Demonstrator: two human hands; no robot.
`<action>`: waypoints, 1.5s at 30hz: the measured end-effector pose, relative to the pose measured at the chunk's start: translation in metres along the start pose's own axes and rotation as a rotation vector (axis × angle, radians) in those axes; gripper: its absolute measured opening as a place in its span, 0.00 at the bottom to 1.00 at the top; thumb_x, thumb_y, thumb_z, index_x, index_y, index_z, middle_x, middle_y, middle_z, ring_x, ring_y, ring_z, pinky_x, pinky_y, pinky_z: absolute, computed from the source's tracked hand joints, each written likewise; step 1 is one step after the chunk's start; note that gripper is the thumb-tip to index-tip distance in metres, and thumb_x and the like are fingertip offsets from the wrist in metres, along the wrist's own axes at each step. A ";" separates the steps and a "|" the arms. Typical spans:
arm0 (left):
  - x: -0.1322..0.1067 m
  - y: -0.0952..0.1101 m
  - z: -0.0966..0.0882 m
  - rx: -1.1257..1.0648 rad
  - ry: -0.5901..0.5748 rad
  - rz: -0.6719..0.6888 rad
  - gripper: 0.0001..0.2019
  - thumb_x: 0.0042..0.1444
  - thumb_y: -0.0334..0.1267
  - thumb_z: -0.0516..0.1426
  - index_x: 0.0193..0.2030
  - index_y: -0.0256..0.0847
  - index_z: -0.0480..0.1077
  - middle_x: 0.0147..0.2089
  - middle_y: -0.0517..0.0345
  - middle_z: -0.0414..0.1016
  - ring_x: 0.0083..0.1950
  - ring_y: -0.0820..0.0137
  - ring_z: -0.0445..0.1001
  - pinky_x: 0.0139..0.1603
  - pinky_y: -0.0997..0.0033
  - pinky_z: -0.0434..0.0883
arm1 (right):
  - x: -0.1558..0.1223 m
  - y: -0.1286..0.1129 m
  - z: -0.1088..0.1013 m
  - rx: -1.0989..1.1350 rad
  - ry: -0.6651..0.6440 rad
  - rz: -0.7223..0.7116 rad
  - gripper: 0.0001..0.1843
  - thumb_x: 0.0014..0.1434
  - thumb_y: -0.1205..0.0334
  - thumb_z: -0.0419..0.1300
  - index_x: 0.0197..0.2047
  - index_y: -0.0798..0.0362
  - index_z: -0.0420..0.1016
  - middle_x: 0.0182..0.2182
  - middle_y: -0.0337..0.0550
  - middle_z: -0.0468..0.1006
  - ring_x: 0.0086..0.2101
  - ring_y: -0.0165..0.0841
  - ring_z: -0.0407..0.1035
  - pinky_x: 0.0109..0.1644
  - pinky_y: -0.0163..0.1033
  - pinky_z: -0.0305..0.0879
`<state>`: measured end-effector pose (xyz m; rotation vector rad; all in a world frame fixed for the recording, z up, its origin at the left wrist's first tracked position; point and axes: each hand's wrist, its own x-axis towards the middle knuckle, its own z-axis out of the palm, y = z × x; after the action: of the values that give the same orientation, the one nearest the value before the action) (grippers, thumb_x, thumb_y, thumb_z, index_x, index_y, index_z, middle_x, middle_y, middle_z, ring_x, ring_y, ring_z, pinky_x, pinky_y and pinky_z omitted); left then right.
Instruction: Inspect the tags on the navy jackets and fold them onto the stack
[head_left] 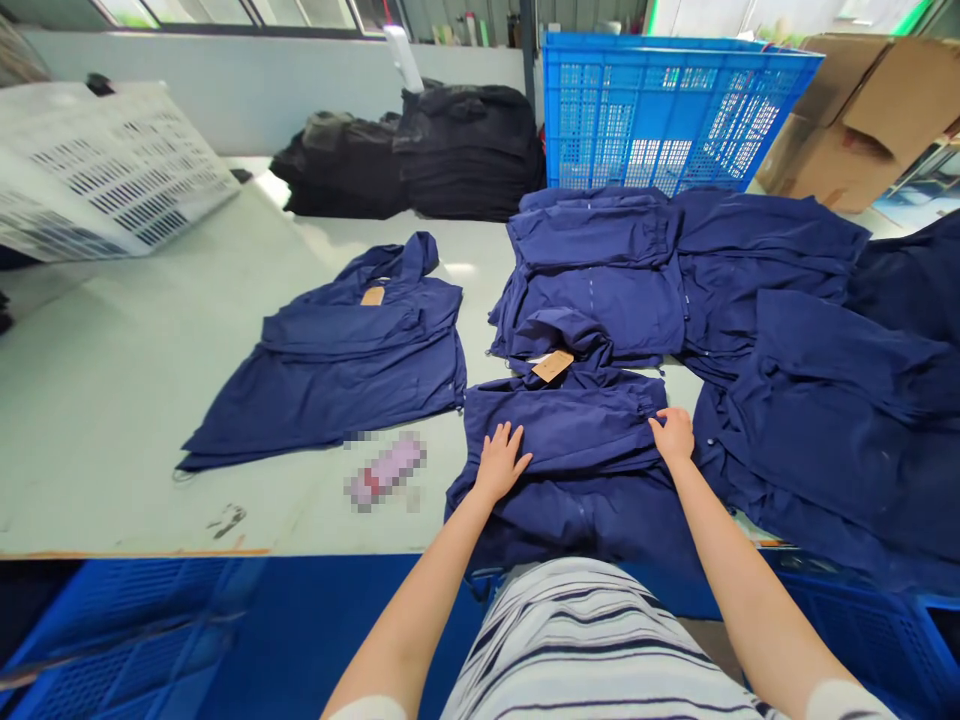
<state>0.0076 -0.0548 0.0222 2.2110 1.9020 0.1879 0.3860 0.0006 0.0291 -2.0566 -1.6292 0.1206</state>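
In front of me a navy hooded jacket (570, 430) lies on the table, its sleeves folded across the body and its lower part reaching over the front edge. A tan hang tag (553, 366) rests by its hood. My left hand (502, 462) is spread flat on the left part of the folded sleeves, holding nothing. At the right end, my right hand (673, 436) is closed on the sleeve near its cuff, thumb and fingers pinched together. Further left lies another navy jacket (360, 345), also with a tan tag.
Navy garments are stacked (600, 245) behind the jacket, with a loose pile (847, 400) at right. Black folded clothes (472, 150), a blue crate (675, 110), a white basket (112, 170) and a cardboard box (862, 110) stand behind. A blurred purple item (388, 470) lies left.
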 end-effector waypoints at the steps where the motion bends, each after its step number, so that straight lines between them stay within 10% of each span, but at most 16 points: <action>1: 0.000 0.002 0.000 -0.001 0.000 0.002 0.29 0.64 0.50 0.49 0.69 0.40 0.57 0.72 0.39 0.54 0.73 0.51 0.50 0.68 0.43 0.55 | -0.003 -0.001 -0.002 -0.022 0.010 -0.005 0.20 0.63 0.55 0.48 0.49 0.55 0.75 0.49 0.57 0.72 0.49 0.46 0.65 0.55 0.51 0.61; 7: -0.004 0.014 0.001 0.057 0.012 -0.035 0.25 0.63 0.51 0.50 0.66 0.50 0.64 0.71 0.46 0.56 0.74 0.46 0.45 0.66 0.26 0.40 | -0.042 -0.018 0.011 -0.173 -0.324 -0.442 0.25 0.66 0.56 0.48 0.64 0.45 0.65 0.64 0.52 0.61 0.61 0.49 0.57 0.60 0.57 0.58; 14: 0.020 0.018 0.019 0.058 -0.163 -0.125 0.31 0.63 0.55 0.47 0.71 0.55 0.50 0.76 0.52 0.42 0.75 0.42 0.36 0.61 0.19 0.40 | -0.058 -0.014 0.054 -0.373 -0.488 -0.402 0.30 0.67 0.50 0.45 0.72 0.37 0.48 0.72 0.42 0.44 0.69 0.52 0.35 0.61 0.76 0.45; 33: 0.168 -0.001 0.001 -0.016 -0.199 -0.096 0.29 0.62 0.53 0.51 0.69 0.55 0.56 0.74 0.50 0.49 0.74 0.43 0.38 0.62 0.20 0.39 | 0.065 -0.049 0.088 -0.316 -0.552 -0.288 0.31 0.67 0.49 0.46 0.71 0.39 0.49 0.72 0.45 0.46 0.69 0.53 0.36 0.61 0.78 0.41; 38: 0.110 0.015 -0.016 0.017 -0.022 0.019 0.27 0.62 0.39 0.50 0.69 0.43 0.58 0.71 0.42 0.55 0.73 0.50 0.48 0.68 0.32 0.44 | 0.065 -0.033 0.043 -0.151 -0.625 -0.381 0.30 0.66 0.55 0.50 0.70 0.44 0.54 0.69 0.48 0.54 0.68 0.48 0.44 0.64 0.65 0.53; 45: -0.018 0.022 0.008 0.037 0.014 0.183 0.24 0.66 0.44 0.47 0.67 0.48 0.63 0.71 0.47 0.58 0.74 0.53 0.48 0.70 0.34 0.38 | -0.055 0.017 0.014 -0.189 -0.526 -0.570 0.27 0.66 0.54 0.48 0.68 0.44 0.61 0.68 0.45 0.57 0.68 0.45 0.47 0.67 0.63 0.47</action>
<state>0.0280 -0.0762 0.0203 2.4142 1.7221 0.1998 0.3804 -0.0486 -0.0031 -1.6809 -2.5754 0.3368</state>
